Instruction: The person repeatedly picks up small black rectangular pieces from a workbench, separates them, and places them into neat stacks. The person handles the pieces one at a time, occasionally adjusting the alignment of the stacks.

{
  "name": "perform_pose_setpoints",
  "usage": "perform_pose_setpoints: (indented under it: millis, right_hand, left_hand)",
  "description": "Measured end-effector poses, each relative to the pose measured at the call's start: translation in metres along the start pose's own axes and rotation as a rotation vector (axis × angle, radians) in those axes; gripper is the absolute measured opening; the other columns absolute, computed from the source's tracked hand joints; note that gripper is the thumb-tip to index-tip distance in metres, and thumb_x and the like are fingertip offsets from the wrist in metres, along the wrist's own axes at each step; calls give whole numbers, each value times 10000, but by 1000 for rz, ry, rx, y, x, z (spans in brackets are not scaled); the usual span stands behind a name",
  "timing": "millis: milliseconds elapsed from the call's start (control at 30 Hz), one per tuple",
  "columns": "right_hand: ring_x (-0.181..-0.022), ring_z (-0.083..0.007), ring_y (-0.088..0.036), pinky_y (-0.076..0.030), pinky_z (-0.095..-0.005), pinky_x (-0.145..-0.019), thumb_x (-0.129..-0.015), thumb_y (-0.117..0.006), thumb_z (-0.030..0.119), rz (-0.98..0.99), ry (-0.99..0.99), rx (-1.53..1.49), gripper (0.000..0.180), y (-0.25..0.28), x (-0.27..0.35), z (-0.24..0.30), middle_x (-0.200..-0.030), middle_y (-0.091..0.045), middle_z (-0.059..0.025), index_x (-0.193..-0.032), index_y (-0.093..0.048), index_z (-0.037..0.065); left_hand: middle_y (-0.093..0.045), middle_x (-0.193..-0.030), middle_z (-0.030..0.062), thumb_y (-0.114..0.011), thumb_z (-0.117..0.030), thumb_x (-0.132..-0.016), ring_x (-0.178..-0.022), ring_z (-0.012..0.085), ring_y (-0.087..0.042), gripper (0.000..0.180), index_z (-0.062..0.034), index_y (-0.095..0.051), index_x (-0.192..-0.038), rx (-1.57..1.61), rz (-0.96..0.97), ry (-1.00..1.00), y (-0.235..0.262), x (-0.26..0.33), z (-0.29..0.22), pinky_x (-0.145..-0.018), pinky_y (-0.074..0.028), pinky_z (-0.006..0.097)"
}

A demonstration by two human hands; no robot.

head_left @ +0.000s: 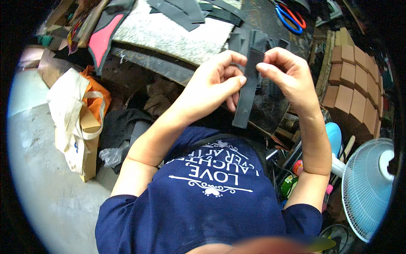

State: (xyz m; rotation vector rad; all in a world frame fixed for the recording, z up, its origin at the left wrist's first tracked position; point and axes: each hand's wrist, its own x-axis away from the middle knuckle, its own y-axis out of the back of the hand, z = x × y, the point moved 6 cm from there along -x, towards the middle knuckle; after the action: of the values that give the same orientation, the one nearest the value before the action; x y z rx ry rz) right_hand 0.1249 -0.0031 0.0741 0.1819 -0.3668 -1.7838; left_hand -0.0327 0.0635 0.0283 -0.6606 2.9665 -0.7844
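A long dark grey strip [246, 99] of flat, flexible-looking material hangs slantwise in front of me, over the near edge of the dark worktable. My left hand [222, 80] grips its left edge between thumb and curled fingers. On the other side, my right hand [287, 74] is closed in a pinch at the strip's upper right edge, thumb against forefinger. More dark strips [258, 39] lie on the table just behind it, partly covered by the held one and my fingers.
A speckled pale board [169, 38] on the table carries several loose dark grey pieces [182, 12]. Blue and red loop handles [291, 20] lie farther back. Stacked brown blocks [353, 84] and a fan [368, 190] stand at right. A white cloth bag [69, 114] is at left.
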Motion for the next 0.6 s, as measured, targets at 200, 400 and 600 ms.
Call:
perform_pose_setpoints:
  millis: [200,400,600]
  right_hand:
    - [-557,-90,-615,-523,-225,-526,-881,-726,113,-301,-155,-421,124,84,36,-5,-730,-638,-1,-917,-607,102]
    - [-548,-45,-542,-429,-186,-473,-881,-741,160,-208,-208,-362,141,99,31,-25,-694,-612,27,-897,-607,117]
    - [-684,-19,-561,-382,-180,-587,-922,-730,180,-262,-142,108,132,83,-8,-72,-781,-662,38,-979,-696,66]
  left_hand:
    - [-671,-1072,25,-722,-98,-742,-964,258,-592,350,-97,-682,-1090,-1504,-243,-779,-22,9,-27,-853,-508,339]
    - [-643,-1127,31,-743,-144,-728,-1070,272,-561,362,-98,-684,-1082,-1574,-71,-724,-22,7,-13,-932,-466,409]
    - [-635,-1165,58,-757,-149,-744,-1110,299,-554,340,-98,-678,-1071,-1571,23,-629,-19,10,-16,-973,-453,452]
